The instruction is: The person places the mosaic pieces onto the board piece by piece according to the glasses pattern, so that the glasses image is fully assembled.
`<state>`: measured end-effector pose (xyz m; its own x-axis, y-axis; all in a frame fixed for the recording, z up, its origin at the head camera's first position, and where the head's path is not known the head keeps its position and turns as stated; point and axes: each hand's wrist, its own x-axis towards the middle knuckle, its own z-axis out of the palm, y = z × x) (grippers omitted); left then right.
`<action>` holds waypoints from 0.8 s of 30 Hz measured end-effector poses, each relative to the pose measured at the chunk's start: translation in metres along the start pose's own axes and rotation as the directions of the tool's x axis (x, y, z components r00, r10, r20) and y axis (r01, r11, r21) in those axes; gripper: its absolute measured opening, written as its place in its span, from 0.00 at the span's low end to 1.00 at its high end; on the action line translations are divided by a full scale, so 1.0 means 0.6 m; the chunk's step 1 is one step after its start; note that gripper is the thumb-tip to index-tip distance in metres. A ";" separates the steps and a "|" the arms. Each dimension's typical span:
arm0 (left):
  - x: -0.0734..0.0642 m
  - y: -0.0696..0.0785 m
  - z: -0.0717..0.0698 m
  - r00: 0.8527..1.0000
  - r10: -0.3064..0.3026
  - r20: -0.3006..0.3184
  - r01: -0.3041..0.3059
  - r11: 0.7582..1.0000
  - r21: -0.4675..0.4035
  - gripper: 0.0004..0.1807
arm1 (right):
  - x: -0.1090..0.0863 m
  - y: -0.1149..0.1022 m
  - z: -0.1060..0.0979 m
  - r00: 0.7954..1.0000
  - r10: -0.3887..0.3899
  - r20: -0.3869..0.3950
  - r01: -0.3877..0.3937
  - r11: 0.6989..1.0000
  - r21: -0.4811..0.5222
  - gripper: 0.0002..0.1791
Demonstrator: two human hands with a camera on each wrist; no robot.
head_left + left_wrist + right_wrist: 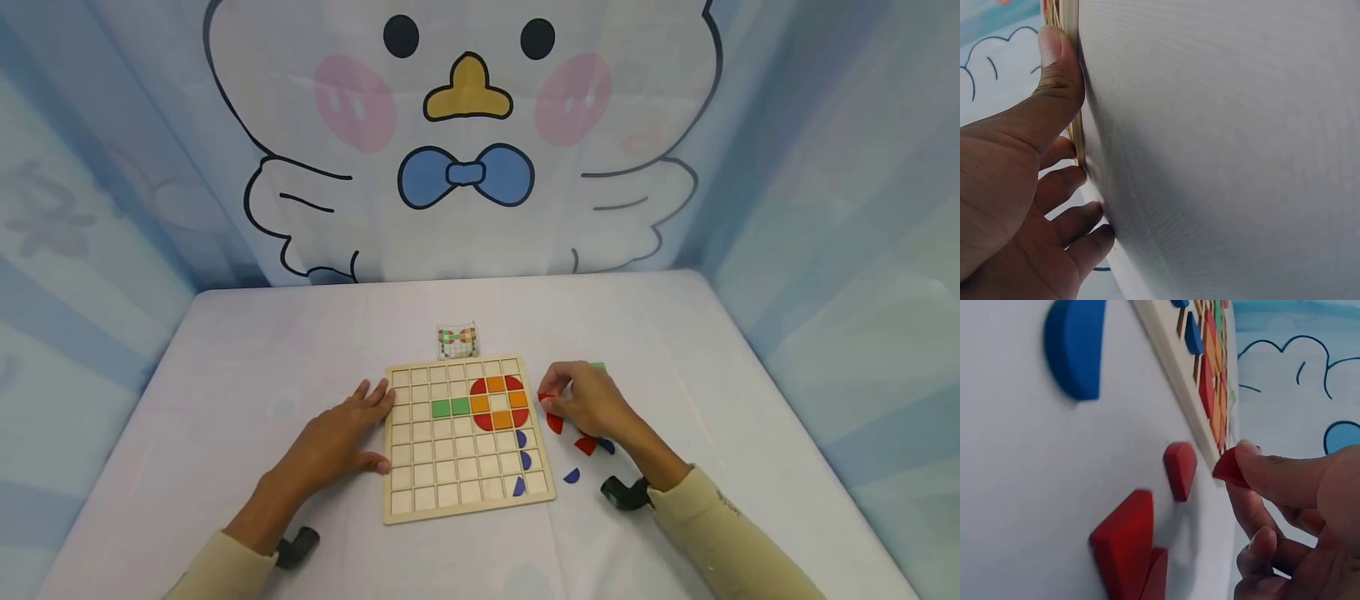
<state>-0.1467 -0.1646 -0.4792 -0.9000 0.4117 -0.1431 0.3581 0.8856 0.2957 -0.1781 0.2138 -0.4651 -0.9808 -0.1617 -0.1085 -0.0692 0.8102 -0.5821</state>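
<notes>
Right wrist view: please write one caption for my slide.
The right grip pinches a red piece near the wooden board; loose red pieces and a blue half-disc lie nearby.

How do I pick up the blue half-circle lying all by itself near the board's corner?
I'd come from straight above and pinch the blue half-circle across its middle, squeezing its straight edge and its round edge together. It lies flat on the table, clear of the board, and its thick sides should give a good grip.

Pale blue curtains (97, 192) flank a cartoon-printed backdrop (465, 237) — below it, a white-covered table (285, 350)
</notes>
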 end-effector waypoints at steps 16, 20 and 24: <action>-0.003 0.002 0.002 1.000 0.006 -0.020 -0.006 1.000 0.004 0.61 | 0.021 -0.060 0.029 0.989 -0.108 -0.103 0.122 0.983 0.140 0.08; -0.003 0.001 0.002 1.000 0.006 -0.020 -0.006 1.000 0.007 0.61 | 0.027 -0.082 0.040 0.991 -0.103 -0.082 0.115 0.980 0.163 0.09; -0.003 0.000 0.002 1.000 0.007 -0.017 -0.007 1.000 0.008 0.62 | 0.033 -0.100 0.053 0.990 -0.129 -0.050 0.136 0.973 0.187 0.08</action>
<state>-0.1447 -0.1650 -0.4798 -0.9016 0.4142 -0.1245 0.3663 0.8844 0.2893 -0.1878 0.1442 -0.4581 -0.9716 -0.2365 0.0073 -0.1664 0.6607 -0.7319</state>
